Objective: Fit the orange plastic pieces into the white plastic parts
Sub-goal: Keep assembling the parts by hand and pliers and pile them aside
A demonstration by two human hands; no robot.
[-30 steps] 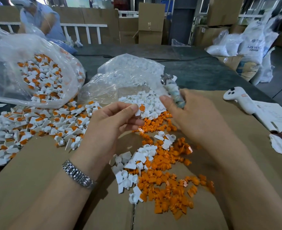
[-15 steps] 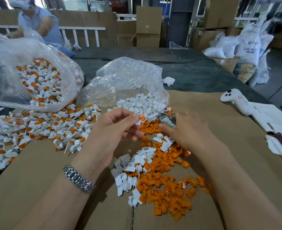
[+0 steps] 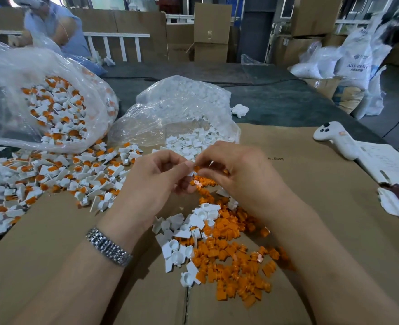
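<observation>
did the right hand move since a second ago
Yes. The right hand has dropped from up beside the clear bag of white parts and moved toward the left hand, over the loose orange pieces.

Left: done parts (image 3: 53, 174) in a pile, bag (image 3: 41, 102) behind.
Middle: hands (image 3: 151, 184) above loose pieces (image 3: 229, 261).
Right: controller (image 3: 334, 139) beside papers (image 3: 386, 165).

A white handheld controller (image 3: 334, 140) lies on the brown cardboard sheet (image 3: 323, 184) that covers the near part of the surface, just beside a stack of papers (image 3: 386, 165) at the right edge. A crumpled white scrap (image 3: 240, 110) sits on the dark surface (image 3: 276, 102) beyond the cardboard. Farther back stand stacked cardboard boxes (image 3: 211, 31), a white railing (image 3: 118, 43) and white sacks (image 3: 355, 62). A person in a blue shirt (image 3: 55, 24) is at the far left.
</observation>
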